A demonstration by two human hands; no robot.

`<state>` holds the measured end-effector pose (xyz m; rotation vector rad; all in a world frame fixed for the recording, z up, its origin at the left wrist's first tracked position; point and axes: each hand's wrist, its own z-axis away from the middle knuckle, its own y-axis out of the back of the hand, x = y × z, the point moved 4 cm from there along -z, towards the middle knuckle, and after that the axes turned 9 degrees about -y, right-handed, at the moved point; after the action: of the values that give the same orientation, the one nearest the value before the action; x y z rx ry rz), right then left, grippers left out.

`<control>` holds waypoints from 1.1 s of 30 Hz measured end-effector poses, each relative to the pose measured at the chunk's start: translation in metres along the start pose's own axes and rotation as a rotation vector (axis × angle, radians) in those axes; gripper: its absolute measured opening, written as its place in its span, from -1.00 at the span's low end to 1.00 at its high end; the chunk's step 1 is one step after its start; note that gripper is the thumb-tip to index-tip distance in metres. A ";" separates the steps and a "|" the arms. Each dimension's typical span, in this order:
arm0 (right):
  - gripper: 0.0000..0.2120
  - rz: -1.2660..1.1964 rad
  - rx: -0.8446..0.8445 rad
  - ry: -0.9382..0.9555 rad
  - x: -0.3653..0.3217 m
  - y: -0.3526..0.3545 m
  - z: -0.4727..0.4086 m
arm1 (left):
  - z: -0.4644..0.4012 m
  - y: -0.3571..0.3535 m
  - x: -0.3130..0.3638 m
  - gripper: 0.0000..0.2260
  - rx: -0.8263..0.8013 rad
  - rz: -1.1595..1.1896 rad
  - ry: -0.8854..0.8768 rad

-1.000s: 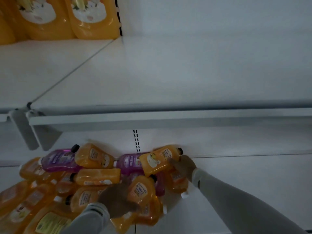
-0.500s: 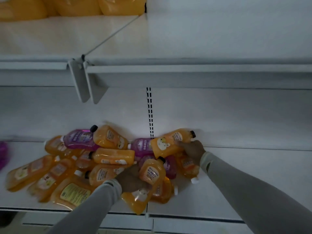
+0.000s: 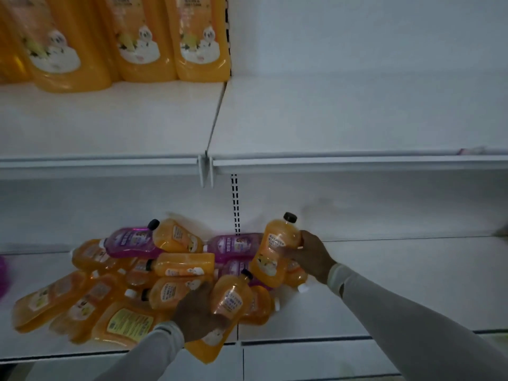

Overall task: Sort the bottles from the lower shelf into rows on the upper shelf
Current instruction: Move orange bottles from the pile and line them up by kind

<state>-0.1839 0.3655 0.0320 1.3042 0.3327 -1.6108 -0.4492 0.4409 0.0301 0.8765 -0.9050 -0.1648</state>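
Note:
A heap of orange bottles (image 3: 181,266) and purple bottles (image 3: 129,242) lies on the white lower shelf (image 3: 398,284). My right hand (image 3: 310,254) grips an orange bottle with a black cap (image 3: 277,248), tilted nearly upright at the heap's right side. My left hand (image 3: 196,314) is closed on another orange black-capped bottle (image 3: 229,301) at the front of the heap, its base hanging over the shelf edge. The upper shelf (image 3: 343,119) above is bare on the right.
Several large orange bottles (image 3: 137,37) stand in a row at the back left of the upper shelf. A purple object (image 3: 3,273) shows at the far left edge of the lower shelf. A slotted upright (image 3: 235,204) runs down the back wall.
My right hand has swung its orange bottle from lying sideways to nearly upright. My left hand keeps its grip on the front bottle. The view has tilted up, showing more of the upper shelf.

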 end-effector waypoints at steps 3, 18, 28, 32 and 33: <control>-0.60 0.068 -0.023 0.037 -0.017 0.009 0.044 | 0.027 0.013 0.013 -0.32 0.030 0.040 -0.054; -0.67 0.335 -0.190 0.387 -0.143 0.121 0.266 | 0.211 0.085 0.167 -0.43 0.303 0.083 -0.223; -0.68 0.232 -0.162 0.652 -0.278 0.207 0.375 | 0.299 0.184 0.290 -0.51 0.595 0.298 -0.386; -0.71 0.221 -0.171 0.718 -0.323 0.207 0.388 | 0.312 0.225 0.307 -0.54 0.682 0.393 -0.464; -0.70 0.223 -0.178 0.726 -0.333 0.203 0.389 | 0.312 0.234 0.307 -0.54 0.695 0.405 -0.474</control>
<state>-0.2700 0.1622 0.5362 1.6837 0.7225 -0.8562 -0.5389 0.2641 0.4849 1.2940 -1.6127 0.3297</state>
